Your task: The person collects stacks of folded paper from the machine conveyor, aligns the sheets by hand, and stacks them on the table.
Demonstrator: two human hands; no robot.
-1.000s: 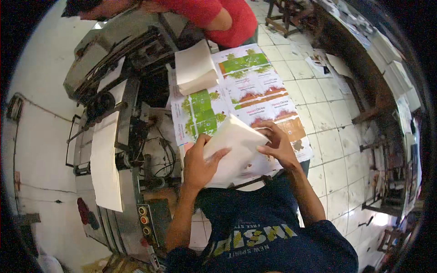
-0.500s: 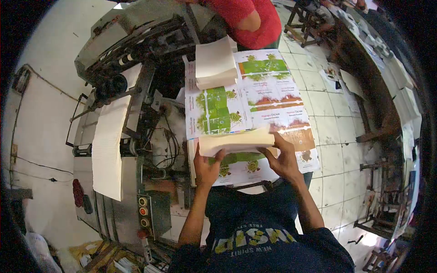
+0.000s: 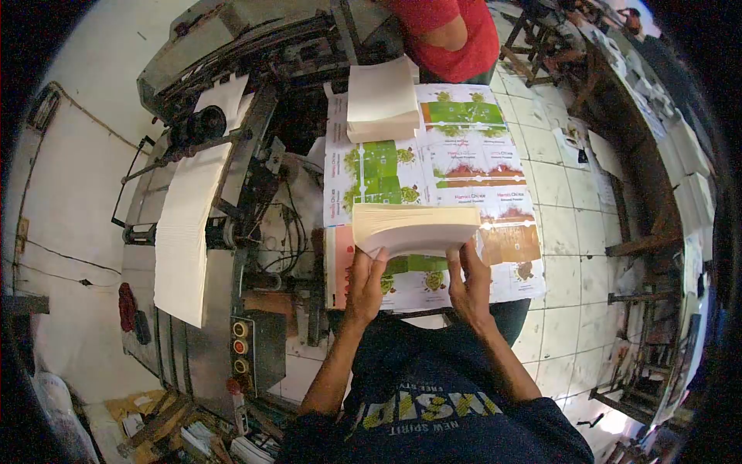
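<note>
Between my two hands a stack of cream paper sheets (image 3: 417, 223) is held up on edge and bowed, its near face curving toward me. My left hand (image 3: 366, 282) grips the near left corner, thumb on the inner side. At the near right corner my right hand (image 3: 470, 280) pinches the stack the same way. Beneath it lie large printed sheets (image 3: 468, 178) with green and brown designs, covering the table. A taller pile of cream paper (image 3: 382, 97) rests on the far part of these sheets.
On the left stands a machine (image 3: 182, 282) with a long fanned row of cream paper (image 3: 189, 224) on it and round buttons (image 3: 240, 347) on its side. A person in a red shirt (image 3: 475, 46) is at the far side. Shelving with paper (image 3: 688, 201) lines the right.
The stack has gone from nearly flat to tilted up and bent into a curve. My hands have drawn closer together at its near corners. The camera view has shifted slightly.
</note>
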